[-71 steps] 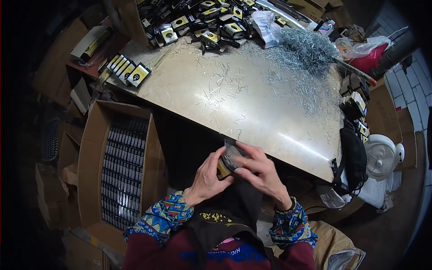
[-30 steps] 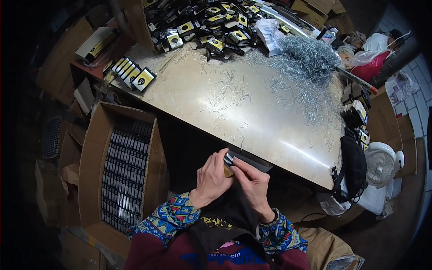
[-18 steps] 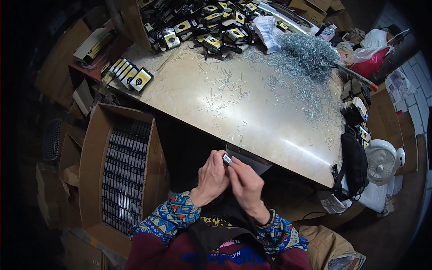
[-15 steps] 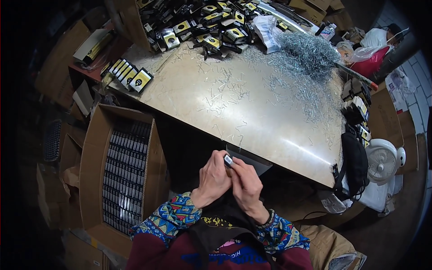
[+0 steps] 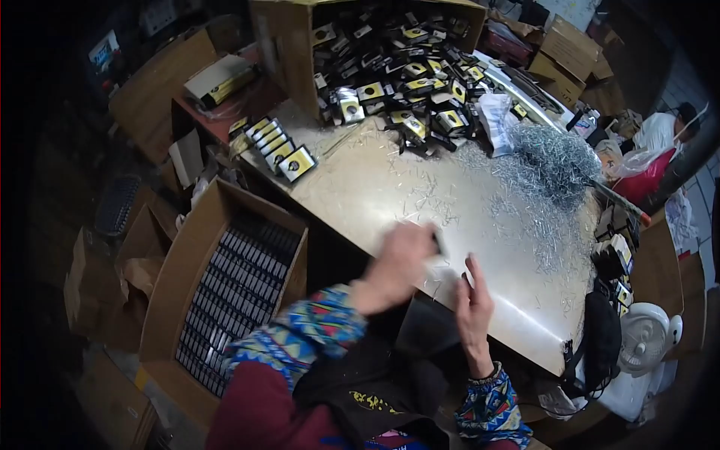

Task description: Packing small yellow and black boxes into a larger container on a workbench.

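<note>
My left hand (image 5: 397, 259) is over the front edge of the table (image 5: 352, 202), smeared by motion. At its fingertips shows a small dark box (image 5: 437, 241), too blurred for detail. Just to the right, my right hand (image 5: 474, 304) is apart from it, with fingers stretched upward and no held thing visible. Thin bent metal wire pieces (image 5: 427, 199) lie scattered on the tabletop beyond both hands. A large tangled heap of these wires (image 5: 551, 165) rises at the right.
A cardboard carton (image 5: 161, 322) packed with rows of small black boxes stands at left. Several yellow-and-black boxes (image 5: 298, 163) line the table's left corner. Behind, a tipped carton (image 5: 289, 64) spills many more. A white fan (image 5: 645, 337) and black bag (image 5: 600, 270) are at right.
My hands were together around the small black box near my body. They have separated and moved forward to the table edge, the left carrying the box. The view has shifted.
</note>
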A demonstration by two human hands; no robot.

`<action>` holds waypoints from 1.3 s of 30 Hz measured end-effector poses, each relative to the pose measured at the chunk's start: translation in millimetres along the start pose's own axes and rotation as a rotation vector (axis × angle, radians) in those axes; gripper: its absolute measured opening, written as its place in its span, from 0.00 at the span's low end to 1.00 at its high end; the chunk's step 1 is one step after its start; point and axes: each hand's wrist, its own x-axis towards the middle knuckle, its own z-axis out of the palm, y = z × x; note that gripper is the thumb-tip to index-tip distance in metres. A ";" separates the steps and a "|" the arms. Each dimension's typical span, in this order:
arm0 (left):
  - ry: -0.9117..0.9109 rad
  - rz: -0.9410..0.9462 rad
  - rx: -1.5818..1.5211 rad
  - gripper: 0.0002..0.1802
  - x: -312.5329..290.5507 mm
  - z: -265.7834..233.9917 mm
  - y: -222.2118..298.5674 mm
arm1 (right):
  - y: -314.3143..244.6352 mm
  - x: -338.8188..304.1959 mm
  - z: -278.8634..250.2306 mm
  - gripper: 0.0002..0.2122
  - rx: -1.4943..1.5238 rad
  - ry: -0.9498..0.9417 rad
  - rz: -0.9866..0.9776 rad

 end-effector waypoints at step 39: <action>-0.226 -1.302 -1.361 0.14 -63.7 -63.9 -9.6 | 73.1 58.5 -92.9 0.21 -0.424 -0.129 -0.090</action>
